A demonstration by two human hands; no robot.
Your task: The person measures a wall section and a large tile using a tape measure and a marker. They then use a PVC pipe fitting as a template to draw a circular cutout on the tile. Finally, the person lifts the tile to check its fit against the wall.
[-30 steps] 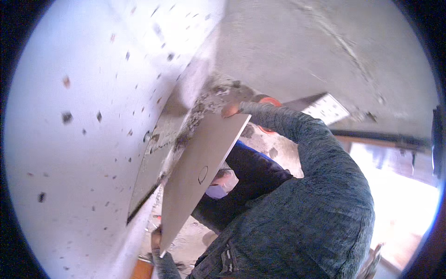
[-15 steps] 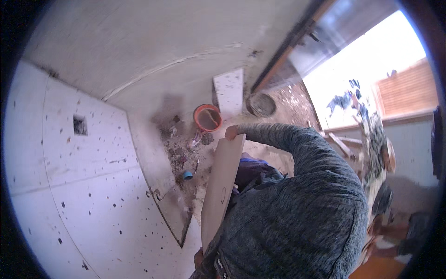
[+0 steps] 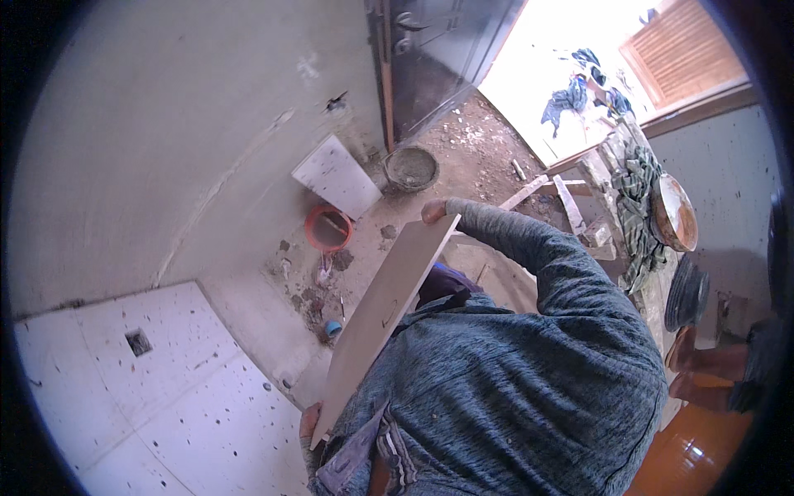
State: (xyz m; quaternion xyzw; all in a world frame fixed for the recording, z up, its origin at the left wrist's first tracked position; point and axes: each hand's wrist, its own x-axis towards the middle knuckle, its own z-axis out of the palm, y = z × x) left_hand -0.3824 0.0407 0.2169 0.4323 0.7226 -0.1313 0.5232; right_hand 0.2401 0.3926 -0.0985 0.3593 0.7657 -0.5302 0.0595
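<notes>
A long beige tile (image 3: 376, 322) stretches diagonally across the front of my body, with a small dark mark drawn on it. At its far upper corner, my right hand (image 3: 433, 212) is closed round the edge. My left hand (image 3: 310, 420) grips the near lower end; the fingers are partly hidden. My grey sleeve and shirt fill much of the lower right. Between tile and shirt shows some dark purple cloth (image 3: 447, 283). Past the tile, on the dirty floor, stands an orange bucket (image 3: 313, 240) with a stick-like thing in it.
A white tile (image 3: 335, 174) leans by the wall, beside a dark round basin (image 3: 411, 169) and a door (image 3: 442, 62). White speckled tiles (image 3: 198, 364) with a square hole lie left. A cluttered plank (image 3: 612, 169) bears a bowl (image 3: 674, 212). Someone's bare legs (image 3: 711, 368) show right.
The view has swung, so bucket, basin and door sit farther left. The tile slants more, and my left hand shows more clearly at its lower end. Both hands keep their hold.
</notes>
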